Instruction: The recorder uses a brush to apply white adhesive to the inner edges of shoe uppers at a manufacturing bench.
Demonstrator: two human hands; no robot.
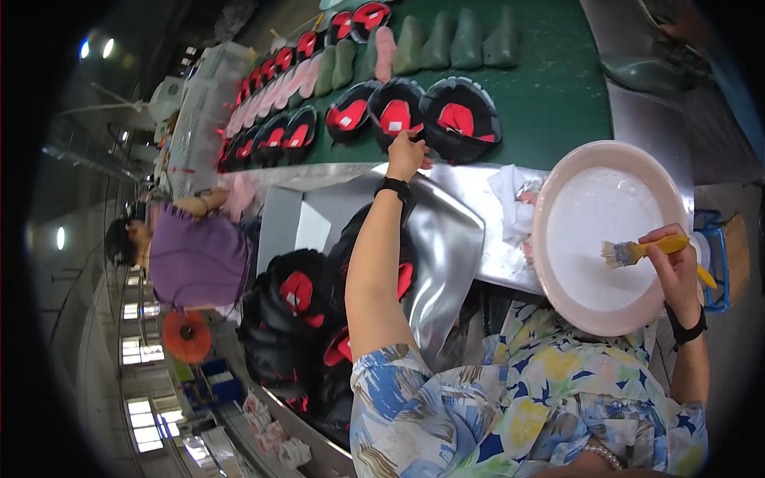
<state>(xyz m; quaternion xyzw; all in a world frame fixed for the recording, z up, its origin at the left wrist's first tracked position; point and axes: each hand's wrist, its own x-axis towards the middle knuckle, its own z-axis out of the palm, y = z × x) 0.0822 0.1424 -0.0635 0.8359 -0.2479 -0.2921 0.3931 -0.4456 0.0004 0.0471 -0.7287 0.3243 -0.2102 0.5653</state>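
My right hand (676, 272) grips a paintbrush (633, 252) by its yellow handle. Its bristles hang above the white liquid in a round pink basin (548, 239). Stretched out to the green bench, my left hand (409, 156) has its fingers closed at the near edge of a black shoe upper (390, 94) with a red lining, seemingly pinching a red flap there. Just right of it lies another black upper (460, 119), apart from my fingers. Dark green foot-shaped lasts (437, 44) and a pink insole piece (385, 54) stand in a row beyond.
On the green bench top (558, 95) the rows of uppers and lasts run far left. A pile of black uppers (291, 342) fills a bin beside my left arm. Crumpled white cloth (510, 199) lies left of the basin. A person in purple (199, 255) works at the left.
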